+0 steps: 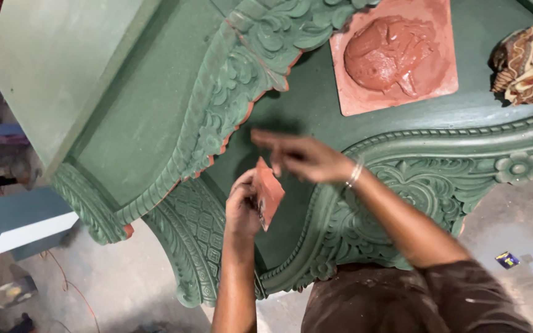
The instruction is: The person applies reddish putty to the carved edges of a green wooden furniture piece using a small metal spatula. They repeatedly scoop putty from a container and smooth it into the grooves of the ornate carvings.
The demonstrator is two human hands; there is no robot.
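Left hand [242, 206] grips a reddish block [269, 192] edge-up just under the right hand [300, 157], whose fingers spread loose and empty above it; green carving [229, 92] beyond looks fully coated, red relief tile [393, 55] beyond still bare.

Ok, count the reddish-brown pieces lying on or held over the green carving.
2. A square relief slab lies on the green carved frame at top; a small flat piece is held in the left hand. Others may be out of frame.
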